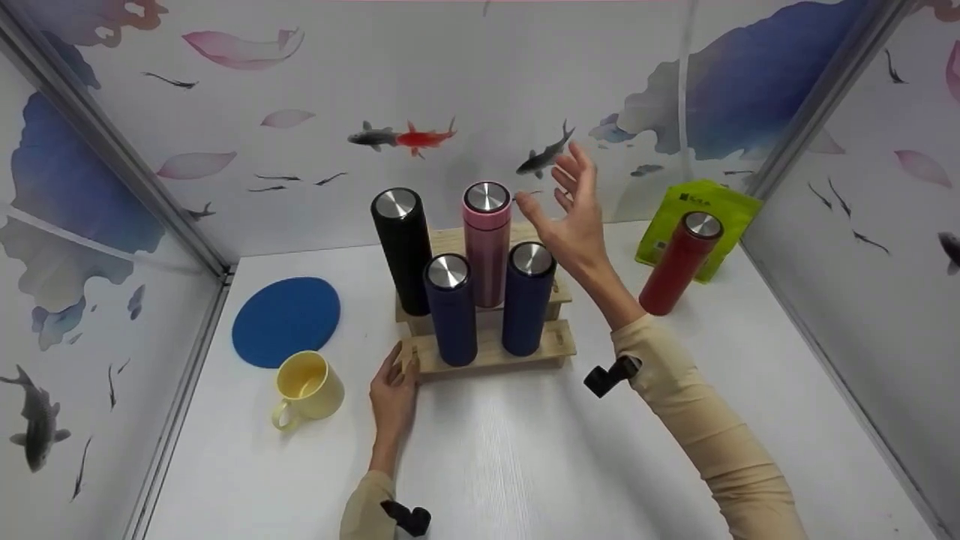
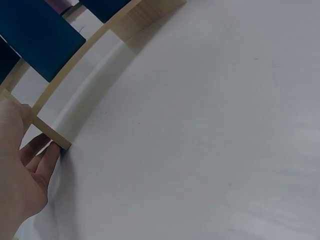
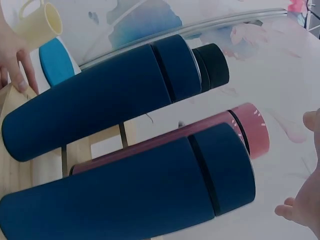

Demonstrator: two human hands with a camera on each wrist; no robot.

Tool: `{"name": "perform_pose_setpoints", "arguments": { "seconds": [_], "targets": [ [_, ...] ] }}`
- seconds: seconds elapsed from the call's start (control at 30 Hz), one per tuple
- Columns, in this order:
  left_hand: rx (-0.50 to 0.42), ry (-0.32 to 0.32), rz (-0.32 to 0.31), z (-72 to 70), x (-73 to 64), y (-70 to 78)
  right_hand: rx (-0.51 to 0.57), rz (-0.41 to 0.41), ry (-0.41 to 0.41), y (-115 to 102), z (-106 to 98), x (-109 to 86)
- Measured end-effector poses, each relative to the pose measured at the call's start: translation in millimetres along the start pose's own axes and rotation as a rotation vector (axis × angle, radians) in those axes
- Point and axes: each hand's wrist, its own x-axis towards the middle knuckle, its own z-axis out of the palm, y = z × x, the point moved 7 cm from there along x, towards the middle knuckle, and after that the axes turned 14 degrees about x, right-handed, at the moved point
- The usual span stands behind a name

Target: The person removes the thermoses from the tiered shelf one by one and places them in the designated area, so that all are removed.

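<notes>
My left hand [image 1: 393,405] grips the left front end of a two-tier wooden rack [image 1: 490,349]. In the left wrist view its thumb lies over the end board [image 2: 52,133] and its fingers reach under it. Two dark blue thermos bottles [image 1: 452,319] stand on the front tier. Behind them are a black thermos bottle [image 1: 406,259] and a pink thermos bottle [image 1: 487,259]. My right hand [image 1: 577,229] is in the air just right of the pink bottle's lid, fingers spread and holding nothing. Only part of that hand shows at the right wrist view's edge.
Left of the rack are a round blue mat [image 1: 285,319] and a yellow mug [image 1: 322,390]. To the right, a red thermos bottle [image 1: 675,270] stands before a green pouch [image 1: 731,217]. Patterned wall panels [image 1: 480,90] enclose the white table [image 1: 495,465] at the back and sides.
</notes>
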Motion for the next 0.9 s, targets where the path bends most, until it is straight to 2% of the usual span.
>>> {"name": "perform_pose_setpoints", "arguments": {
  "seconds": [0.27,0.6,0.9],
  "targets": [
    [0.007,0.006,-0.010,-0.7,-1.4,-0.8,-0.075,0.090,-0.141,9,26,1.2],
    [-0.004,0.012,-0.015,0.2,-1.2,0.1,-0.108,0.160,-0.333,18,47,0.2],
    [0.014,0.012,-0.023,0.7,0.2,-1.4,-0.115,0.164,-0.386,26,50,6.1]
  ]
}}
